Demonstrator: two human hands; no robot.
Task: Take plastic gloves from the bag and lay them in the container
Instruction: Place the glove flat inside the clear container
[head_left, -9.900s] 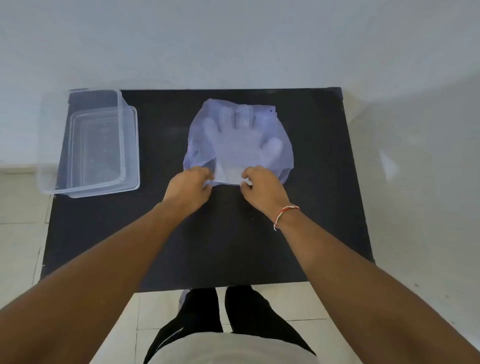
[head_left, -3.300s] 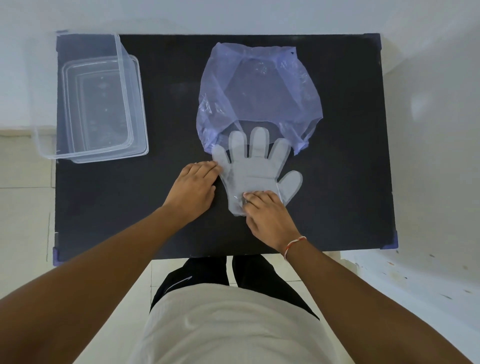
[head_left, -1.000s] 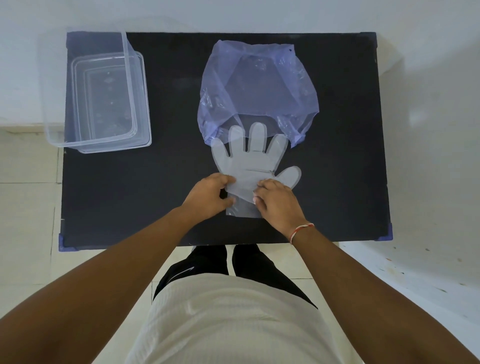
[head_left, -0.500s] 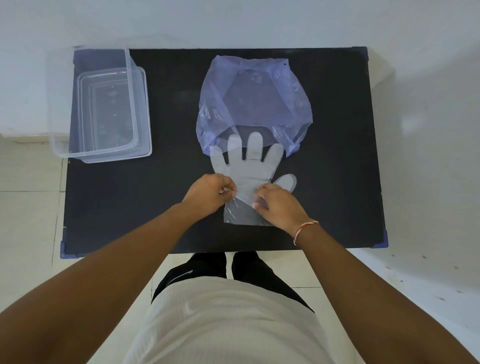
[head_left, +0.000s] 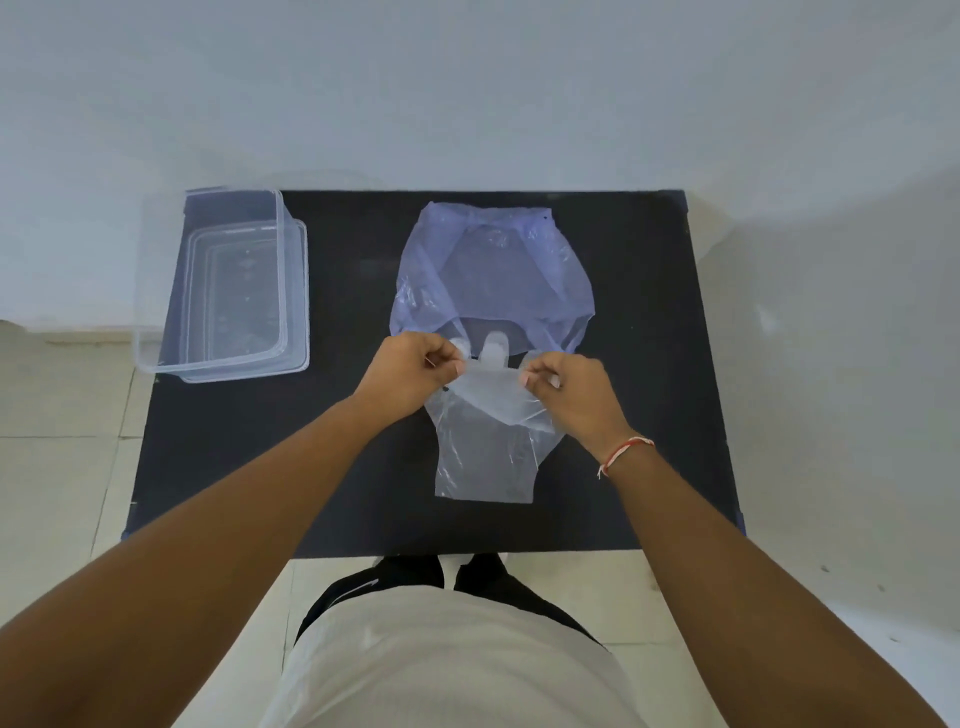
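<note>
A clear plastic glove (head_left: 485, 452) lies on the black table (head_left: 343, 457), its finger tips just below the mouth of the pale purple plastic bag (head_left: 493, 265). My left hand (head_left: 413, 371) and my right hand (head_left: 571, 395) each pinch the top layer of the glove at its palm and hold it lifted off the layer beneath. The cuff end lies flat toward me. The clear plastic container (head_left: 176, 358) stands at the table's far left corner, well left of my hands.
A clear lid (head_left: 301, 291) sits under the container, sticking out on its right side. A white wall runs behind the table. Tiled floor shows on the left and right, and my legs stand at the table's near edge.
Both hands have raised the upper layer of the glove off the table and moved apart, away from me. The camera has tilted up, so the table sits lower in view.
</note>
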